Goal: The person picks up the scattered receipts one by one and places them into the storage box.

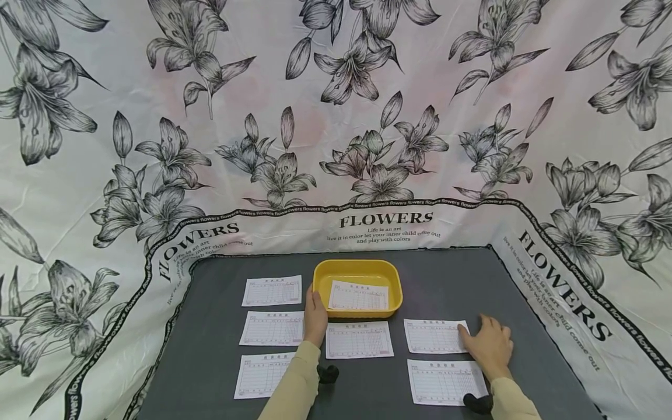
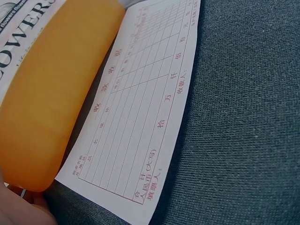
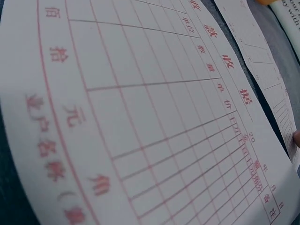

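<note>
A yellow plastic tray [image 1: 358,313] stands at the far middle of the dark grey table, with a receipt slip [image 1: 359,296] lying in it. My left hand [image 1: 315,319] holds the tray by its left side; in the left wrist view the fingers [image 2: 28,206] are at the tray's lower corner. Just in front of the tray lies another receipt slip [image 1: 359,340]. On the right, my right hand [image 1: 489,345] is spread, its thumb at the right edge of the upper receipt slip [image 1: 434,336]. Below that lies a further receipt slip [image 1: 446,382], seen close in the right wrist view.
A left column of receipt slips [image 1: 272,290] lies flat on the grey tabletop [image 1: 210,326], the lowest partly behind my left sleeve [image 1: 294,379]. White flower-print cloth [image 1: 385,233] rises behind and along both sides of the table.
</note>
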`<action>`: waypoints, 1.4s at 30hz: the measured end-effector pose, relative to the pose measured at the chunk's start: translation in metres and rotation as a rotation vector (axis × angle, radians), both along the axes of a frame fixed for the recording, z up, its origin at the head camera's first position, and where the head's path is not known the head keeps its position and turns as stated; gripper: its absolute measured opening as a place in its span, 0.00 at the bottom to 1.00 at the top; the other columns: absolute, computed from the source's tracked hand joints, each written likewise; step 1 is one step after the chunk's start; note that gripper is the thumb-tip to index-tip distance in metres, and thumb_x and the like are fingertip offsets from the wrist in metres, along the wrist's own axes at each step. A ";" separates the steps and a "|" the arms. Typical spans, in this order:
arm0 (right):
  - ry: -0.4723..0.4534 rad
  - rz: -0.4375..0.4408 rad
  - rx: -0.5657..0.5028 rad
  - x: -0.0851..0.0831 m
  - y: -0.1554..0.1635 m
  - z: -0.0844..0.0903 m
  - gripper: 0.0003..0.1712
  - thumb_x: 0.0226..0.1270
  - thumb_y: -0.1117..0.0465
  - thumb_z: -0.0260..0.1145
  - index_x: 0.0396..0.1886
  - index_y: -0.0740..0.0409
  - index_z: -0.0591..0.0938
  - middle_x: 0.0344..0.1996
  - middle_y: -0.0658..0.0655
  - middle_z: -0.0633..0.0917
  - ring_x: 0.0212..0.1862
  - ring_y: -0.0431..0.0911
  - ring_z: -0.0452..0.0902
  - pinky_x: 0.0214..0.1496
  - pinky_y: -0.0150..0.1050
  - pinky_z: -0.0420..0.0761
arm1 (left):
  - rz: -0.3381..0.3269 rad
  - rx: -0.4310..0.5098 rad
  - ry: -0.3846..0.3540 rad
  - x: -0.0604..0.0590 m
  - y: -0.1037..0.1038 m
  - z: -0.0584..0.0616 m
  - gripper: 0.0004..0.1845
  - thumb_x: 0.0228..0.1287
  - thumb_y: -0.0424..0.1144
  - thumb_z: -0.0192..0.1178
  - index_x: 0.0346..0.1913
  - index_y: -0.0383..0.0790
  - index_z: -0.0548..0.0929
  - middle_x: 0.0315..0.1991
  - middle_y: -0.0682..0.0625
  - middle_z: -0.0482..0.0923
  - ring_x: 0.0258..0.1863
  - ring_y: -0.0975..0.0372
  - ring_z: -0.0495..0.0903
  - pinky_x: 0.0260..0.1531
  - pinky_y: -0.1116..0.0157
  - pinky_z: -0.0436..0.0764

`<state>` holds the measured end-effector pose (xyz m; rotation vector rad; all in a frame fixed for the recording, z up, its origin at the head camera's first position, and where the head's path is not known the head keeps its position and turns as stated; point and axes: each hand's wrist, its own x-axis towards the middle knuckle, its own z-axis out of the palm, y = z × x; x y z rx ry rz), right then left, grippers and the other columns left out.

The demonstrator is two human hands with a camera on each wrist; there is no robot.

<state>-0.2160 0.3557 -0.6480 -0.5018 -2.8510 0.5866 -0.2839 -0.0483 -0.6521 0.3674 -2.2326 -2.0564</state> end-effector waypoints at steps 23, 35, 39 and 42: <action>0.158 0.028 0.000 0.009 -0.014 -0.008 0.22 0.71 0.58 0.68 0.55 0.71 0.84 0.59 0.77 0.79 0.57 0.73 0.68 0.52 0.71 0.71 | -0.004 0.009 -0.001 -0.001 -0.002 0.000 0.28 0.91 0.47 0.36 0.85 0.42 0.56 0.82 0.40 0.62 0.80 0.43 0.62 0.80 0.43 0.63; 0.311 0.073 0.024 0.007 -0.023 -0.013 0.10 0.69 0.68 0.70 0.48 0.67 0.86 0.47 0.72 0.87 0.50 0.69 0.75 0.48 0.65 0.72 | 0.004 -0.003 -0.002 -0.001 -0.002 0.001 0.28 0.91 0.46 0.37 0.84 0.41 0.57 0.81 0.39 0.63 0.80 0.43 0.62 0.80 0.42 0.62; 0.339 0.092 0.038 0.005 -0.025 -0.015 0.09 0.68 0.70 0.71 0.47 0.66 0.88 0.42 0.70 0.89 0.46 0.65 0.76 0.46 0.63 0.72 | 0.006 -0.005 0.004 -0.002 -0.001 0.001 0.28 0.91 0.46 0.37 0.84 0.41 0.57 0.81 0.39 0.63 0.80 0.43 0.63 0.80 0.43 0.63; 0.352 0.111 0.051 0.003 -0.024 -0.016 0.09 0.67 0.71 0.71 0.46 0.65 0.88 0.42 0.69 0.89 0.45 0.64 0.77 0.45 0.62 0.72 | 0.011 -0.010 0.004 -0.003 -0.001 0.001 0.28 0.91 0.46 0.37 0.84 0.41 0.57 0.81 0.40 0.63 0.80 0.44 0.63 0.80 0.44 0.63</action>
